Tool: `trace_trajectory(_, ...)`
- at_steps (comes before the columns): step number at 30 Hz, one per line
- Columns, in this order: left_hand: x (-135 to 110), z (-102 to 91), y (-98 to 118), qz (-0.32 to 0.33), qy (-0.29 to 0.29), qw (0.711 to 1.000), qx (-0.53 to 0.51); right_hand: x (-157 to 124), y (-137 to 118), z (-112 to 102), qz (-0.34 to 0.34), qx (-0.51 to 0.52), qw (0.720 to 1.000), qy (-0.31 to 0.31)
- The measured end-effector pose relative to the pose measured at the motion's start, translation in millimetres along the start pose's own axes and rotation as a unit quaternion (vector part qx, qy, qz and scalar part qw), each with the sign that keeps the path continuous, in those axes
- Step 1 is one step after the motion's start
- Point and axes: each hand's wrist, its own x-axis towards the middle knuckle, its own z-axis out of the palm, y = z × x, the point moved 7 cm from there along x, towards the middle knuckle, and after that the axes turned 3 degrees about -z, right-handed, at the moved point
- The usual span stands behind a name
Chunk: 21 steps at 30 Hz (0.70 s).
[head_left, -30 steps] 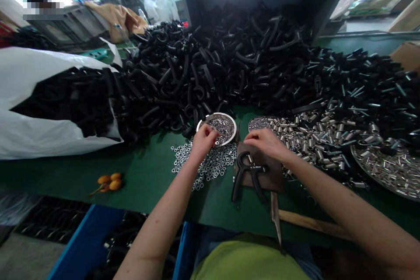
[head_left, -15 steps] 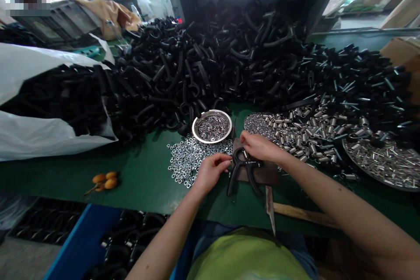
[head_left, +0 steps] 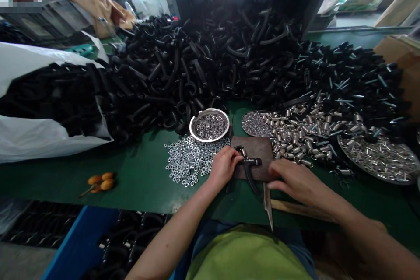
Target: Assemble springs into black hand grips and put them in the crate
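A black hand grip strengthener [head_left: 252,173] with a coil spring near its top lies on a dark metal plate [head_left: 251,142]. My left hand [head_left: 226,164] is closed on its left side, fingertips near the spring, hiding most of the left handle. My right hand [head_left: 290,177] hovers at the plate's right edge, holding nothing I can see, thumb and fingers apart. Just below and left of it, a narrow, blade-like metal tool [head_left: 267,205] juts over the table's front edge. Loose nuts [head_left: 187,162] are spread left of my left hand.
Behind the plate stand a metal bowl [head_left: 191,127] of small parts and a dish of tiny pieces [head_left: 254,123]. Springs [head_left: 308,129] and a tray of pins [head_left: 380,157] lie right. Black handles [head_left: 203,61] heap across the back. Orange fruits [head_left: 106,183] sit left.
My right hand has left the top of the hand grip strengthener and moved right and toward me. My left hand has shifted right onto the strengthener. The view has shifted slightly.
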Motion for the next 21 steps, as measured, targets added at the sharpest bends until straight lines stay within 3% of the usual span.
trace_trajectory(3, -2.4, 5.3, 7.5, 0.063, 0.004, 0.993, 0.099, -47.6, 7.0, 27.4, 0.012, -0.013, 1.0, 0.0)
trace_trajectory(6, -8.2, 12.3, 15.0, 0.136, -0.004, 0.973, 0.188, -73.2, 11.2, 47.4, 0.027, -0.03, 0.998, 0.039)
trace_trajectory(8, -11.7, 11.8, 15.0, 0.139, 0.003, 0.972, 0.189, -81.8, 13.4, 47.5, 0.032, -0.021, 0.997, 0.063)
trace_trajectory(11, -18.3, 6.6, 13.7, 0.121, 0.02, 0.98, 0.155, -85.1, 14.6, 28.7, 0.032, 0.031, 0.997, 0.067)
trace_trajectory(14, -26.1, 5.1, 15.2, 0.115, 0.012, 0.98, 0.161, -69.2, 11.0, -0.2, 0.046, 0.109, 0.989, 0.089)
trace_trajectory(17, -29.7, 6.3, 16.5, 0.106, -0.008, 0.976, 0.189, -30.7, 2.1, -27.1, 0.057, 0.129, 0.97, 0.199)
trace_trajectory(19, -29.5, 6.6, 17.7, 0.102, -0.014, 0.975, 0.197, 1.6, -3.8, -30.5, 0.068, 0.104, 0.967, 0.222)
trace_trajectory(21, -28.7, 5.8, 18.5, 0.097, -0.018, 0.976, 0.196, 28.3, -3.7, -23.2, 0.093, 0.083, 0.975, 0.184)
